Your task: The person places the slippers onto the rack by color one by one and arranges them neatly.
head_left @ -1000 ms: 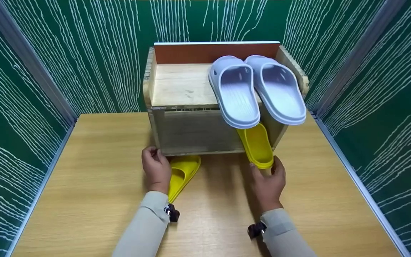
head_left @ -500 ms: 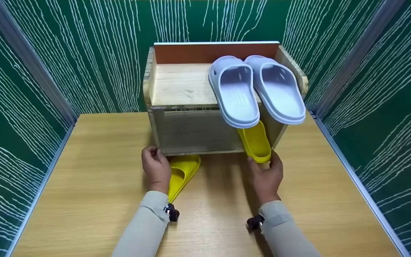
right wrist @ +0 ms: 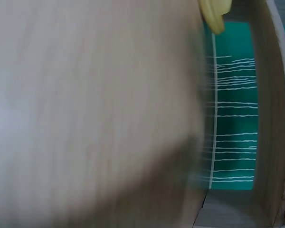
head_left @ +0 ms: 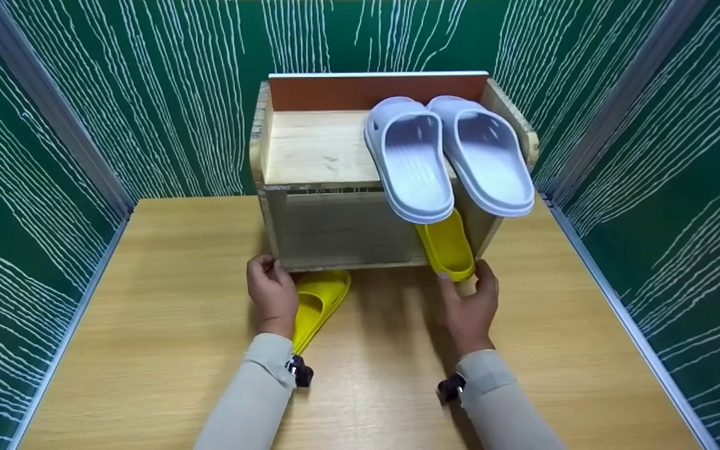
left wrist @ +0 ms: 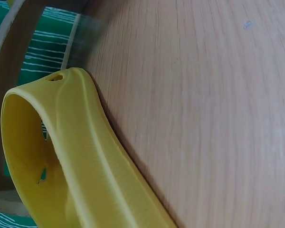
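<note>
In the head view, a wooden shoe rack (head_left: 347, 231) stands on the table. My right hand (head_left: 469, 309) pinches the heel of a yellow clog (head_left: 449, 250), with thumb on the left and fingers on the right. That clog lies toe-inward in the lower right of the rack, its front hidden under the upper shelf. At the rack's lower left front corner, my left hand (head_left: 272, 297) grips the frame with curled fingers. Just right of the left wrist, a second yellow clog (left wrist: 85, 142) lies on the table, partly covered by the hand. Neither hand is seen in the wrist views.
On the upper shelf sit two pale lavender clogs, a left one (head_left: 419, 169) and a right one (head_left: 491, 162), heels jutting past the front edge. A brown back panel (head_left: 316, 94) rises behind. Green walls (head_left: 60, 125) with white streaks enclose the wooden table (head_left: 179, 262).
My right hand has slid the yellow clog farther back into the lower right of the rack, mostly within the first half second. The left hand has stayed put.
</note>
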Demonstrator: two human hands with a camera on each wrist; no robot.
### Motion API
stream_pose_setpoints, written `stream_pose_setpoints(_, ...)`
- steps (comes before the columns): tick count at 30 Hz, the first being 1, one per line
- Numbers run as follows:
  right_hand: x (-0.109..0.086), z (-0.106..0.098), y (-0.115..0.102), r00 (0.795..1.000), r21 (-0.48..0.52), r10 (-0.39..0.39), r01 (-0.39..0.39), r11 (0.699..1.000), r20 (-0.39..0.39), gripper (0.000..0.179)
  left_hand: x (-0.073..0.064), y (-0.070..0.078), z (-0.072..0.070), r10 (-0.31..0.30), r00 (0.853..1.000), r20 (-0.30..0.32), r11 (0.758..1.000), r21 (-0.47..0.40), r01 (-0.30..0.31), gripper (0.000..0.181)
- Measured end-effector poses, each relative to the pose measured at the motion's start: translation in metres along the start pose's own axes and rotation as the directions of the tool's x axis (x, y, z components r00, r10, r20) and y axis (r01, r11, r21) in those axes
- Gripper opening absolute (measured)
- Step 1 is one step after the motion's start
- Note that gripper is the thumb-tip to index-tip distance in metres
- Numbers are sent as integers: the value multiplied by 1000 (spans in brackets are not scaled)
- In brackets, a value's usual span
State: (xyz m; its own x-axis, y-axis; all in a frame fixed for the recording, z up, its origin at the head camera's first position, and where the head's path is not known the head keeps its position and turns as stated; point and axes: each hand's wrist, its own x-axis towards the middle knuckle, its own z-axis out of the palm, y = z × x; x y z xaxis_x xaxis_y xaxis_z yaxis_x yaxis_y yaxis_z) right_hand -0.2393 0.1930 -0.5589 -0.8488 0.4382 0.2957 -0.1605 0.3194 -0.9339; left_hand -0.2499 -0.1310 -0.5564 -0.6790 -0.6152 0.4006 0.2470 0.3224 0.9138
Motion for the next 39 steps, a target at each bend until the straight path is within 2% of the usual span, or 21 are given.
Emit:
stream_pose_setpoints(4,6,-5,3,992,93,-67,77,993,-103,52,0,-1,0,20,1000,-7,1000,-3,-20,11)
stream_pose_setpoints(7,13,-12,2,989,128,-52,69,989,-137,45,0,0,1,27,1000,-12,1000,-6,-27,10)
stream_pose_setpoints(13,25,-28,-2,991,143,105,-93,985,-82,47,0,0,1,16,1000,-10,1000,-6,-16,12)
stream_pose_setpoints(16,32,-34,-1,988,134,138,-128,983,-67,47,0,0,1,9,1000,-5,1000,-7,-9,13)
stream_pose_setpoints(21,46,-43,1,989,100,144,-141,985,-33,43,0,-2,1,8,1000,-8,1000,4,-8,13)
stream_pose_setpoints(28,65,-48,-3,983,100,181,-183,978,24,36,1,-1,1,7,1000,-13,1000,0,-7,12)
stream_pose_setpoints(37,78,-47,1,993,93,113,-115,989,27,30,0,-1,-1,-2,1000,8,1000,26,2,13)
stream_pose_setpoints(39,79,-47,0,992,83,123,-125,989,36,30,0,0,-2,-11,1000,18,1000,16,10,13)
